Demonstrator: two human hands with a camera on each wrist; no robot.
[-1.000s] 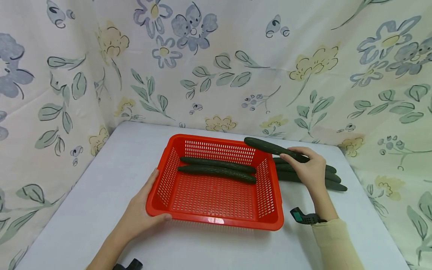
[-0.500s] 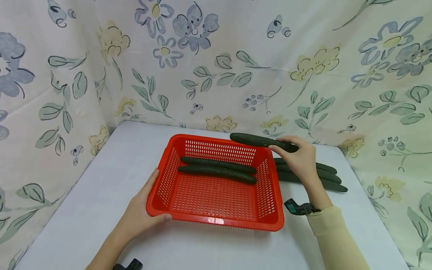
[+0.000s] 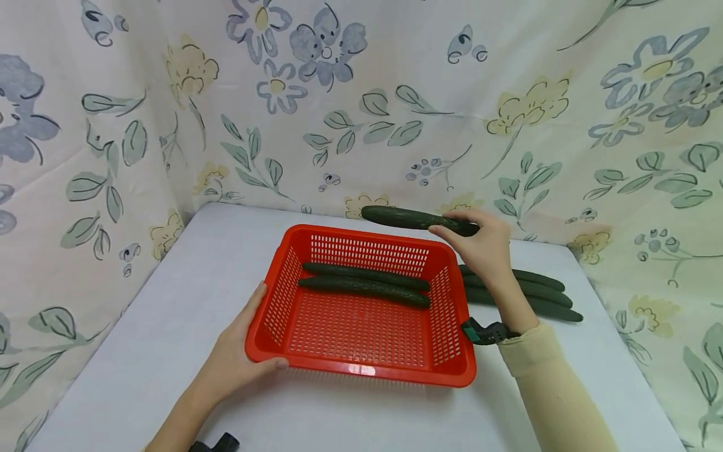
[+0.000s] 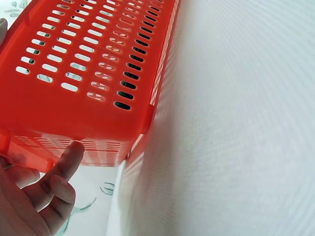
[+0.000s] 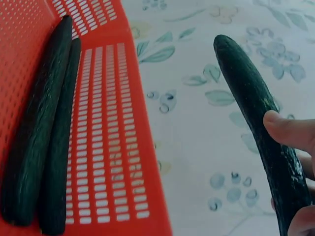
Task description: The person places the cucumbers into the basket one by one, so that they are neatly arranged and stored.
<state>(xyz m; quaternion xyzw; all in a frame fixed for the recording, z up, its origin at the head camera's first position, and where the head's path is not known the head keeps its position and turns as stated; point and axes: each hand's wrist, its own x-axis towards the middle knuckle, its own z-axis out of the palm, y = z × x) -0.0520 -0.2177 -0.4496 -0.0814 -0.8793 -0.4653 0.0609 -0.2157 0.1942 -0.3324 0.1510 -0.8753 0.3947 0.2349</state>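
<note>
My right hand (image 3: 484,243) pinches a dark green cucumber (image 3: 398,217) near its right end, thumb on the near side. Nearly level, it hangs in the air over the back rim of a red plastic basket (image 3: 373,371). Two more cucumbers lie side by side across the basket floor, a rear cucumber (image 3: 364,272) and a front cucumber (image 3: 361,287). At the basket's front left corner my left hand (image 3: 234,351) holds on, thumb along the front rim and fingers against the left side. Bent fingers (image 4: 71,156) touch the slotted wall in the left wrist view.
Several cucumbers (image 3: 545,294) lie in a group on the white table (image 3: 169,301), right of the basket and partly behind my right arm. A floral cloth (image 3: 373,132) hangs behind the table and along its sides.
My right hand has carried the cucumber left and up, from over the pile at the right to above the basket's back rim. My left hand and the basket have stayed put.
</note>
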